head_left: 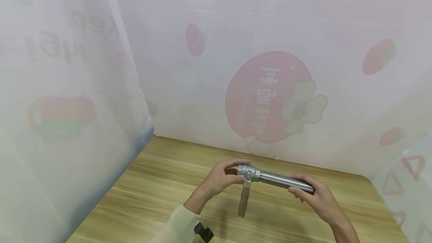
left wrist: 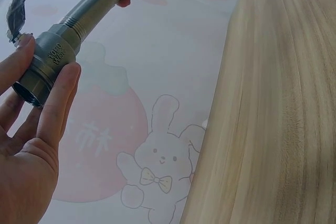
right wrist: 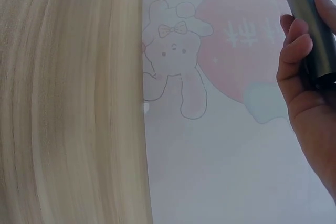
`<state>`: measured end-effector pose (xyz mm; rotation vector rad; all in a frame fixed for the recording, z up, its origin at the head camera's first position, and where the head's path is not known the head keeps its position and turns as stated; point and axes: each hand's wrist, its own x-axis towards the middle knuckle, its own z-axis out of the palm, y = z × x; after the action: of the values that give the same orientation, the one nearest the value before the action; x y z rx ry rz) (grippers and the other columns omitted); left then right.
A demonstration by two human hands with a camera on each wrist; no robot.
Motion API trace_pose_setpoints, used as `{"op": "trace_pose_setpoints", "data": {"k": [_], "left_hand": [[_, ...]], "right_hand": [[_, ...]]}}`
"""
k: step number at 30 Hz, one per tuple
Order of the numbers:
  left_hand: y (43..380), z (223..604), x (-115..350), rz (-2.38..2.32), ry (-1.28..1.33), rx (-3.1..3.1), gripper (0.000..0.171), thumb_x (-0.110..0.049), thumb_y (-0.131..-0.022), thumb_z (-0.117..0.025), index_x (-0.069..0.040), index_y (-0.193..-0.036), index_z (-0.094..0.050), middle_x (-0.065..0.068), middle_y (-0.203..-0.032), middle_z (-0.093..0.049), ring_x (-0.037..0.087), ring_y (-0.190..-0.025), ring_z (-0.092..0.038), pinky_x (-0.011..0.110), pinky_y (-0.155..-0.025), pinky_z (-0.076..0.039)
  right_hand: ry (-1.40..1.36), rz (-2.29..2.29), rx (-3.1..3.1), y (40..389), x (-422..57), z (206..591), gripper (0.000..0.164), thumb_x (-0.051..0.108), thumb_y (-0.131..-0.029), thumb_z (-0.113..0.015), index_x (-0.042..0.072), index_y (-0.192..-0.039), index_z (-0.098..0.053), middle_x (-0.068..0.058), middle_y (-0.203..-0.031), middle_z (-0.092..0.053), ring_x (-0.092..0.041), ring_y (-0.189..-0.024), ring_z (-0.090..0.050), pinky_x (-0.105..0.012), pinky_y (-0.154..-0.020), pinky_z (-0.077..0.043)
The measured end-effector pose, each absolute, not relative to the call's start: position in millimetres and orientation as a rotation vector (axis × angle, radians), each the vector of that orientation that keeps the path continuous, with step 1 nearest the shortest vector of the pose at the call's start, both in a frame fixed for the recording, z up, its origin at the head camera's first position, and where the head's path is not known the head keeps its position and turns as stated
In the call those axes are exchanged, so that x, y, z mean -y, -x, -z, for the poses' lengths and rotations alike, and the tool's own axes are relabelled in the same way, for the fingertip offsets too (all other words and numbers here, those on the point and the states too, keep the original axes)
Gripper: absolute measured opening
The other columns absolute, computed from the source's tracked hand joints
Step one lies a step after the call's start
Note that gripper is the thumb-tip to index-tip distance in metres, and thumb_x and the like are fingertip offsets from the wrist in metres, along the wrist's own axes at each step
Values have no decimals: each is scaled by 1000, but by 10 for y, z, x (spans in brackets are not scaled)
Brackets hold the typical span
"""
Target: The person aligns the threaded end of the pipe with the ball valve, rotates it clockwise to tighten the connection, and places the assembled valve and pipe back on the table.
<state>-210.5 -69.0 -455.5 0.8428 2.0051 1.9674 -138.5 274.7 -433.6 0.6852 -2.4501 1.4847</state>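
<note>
My left hand [head_left: 219, 177] pinches the end of a metal ball valve [head_left: 248, 172] between thumb and fingers. The valve's lever handle [head_left: 244, 200], wrapped in brownish film, hangs down toward the front. A straight steel pipe [head_left: 287, 181] joins the valve's right side; threads show at the joint in the left wrist view. The valve's open mouth [left wrist: 31, 94] and raised lettering face that camera. My right hand [head_left: 317, 196] grips the pipe's far end, thumb on one side and fingers on the other. Valve and pipe are held above the table, roughly level.
Below the hands lies a wood-grain table [head_left: 162, 175]. A pale printed curtain [head_left: 175, 85] with persimmon pictures stands along the table's back edge and sides. A black strap [head_left: 203, 232] shows at the left sleeve [head_left: 180, 222].
</note>
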Motion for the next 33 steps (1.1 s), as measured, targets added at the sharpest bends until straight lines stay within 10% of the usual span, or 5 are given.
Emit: {"op": "trace_pose_setpoints", "data": {"k": [19,33], "left_hand": [[2097,4548,685,-1975,-861,-1997,53,-11,-98,-77,-15,-150,-66,21,-147,-63,38,-121,-70,38,-98,-67],[2119,4565,676,-1989,-856,-1977,52,-10,-98,-78,-13,-149,-66,22,-146,-62,38,-121,-70,38,-97,-68]], "right_hand": [[-737,-1581,2386,1357,-2709,4311,44,-5,-98,-75,0,-139,-62,13,-142,-65,-6,-115,-69,-20,-91,-62],[-774,-1597,2345,1359,-2735,4329,43,-9,-99,-72,0,-140,-65,5,-135,-68,-7,-108,-68,-21,-88,-63]]}}
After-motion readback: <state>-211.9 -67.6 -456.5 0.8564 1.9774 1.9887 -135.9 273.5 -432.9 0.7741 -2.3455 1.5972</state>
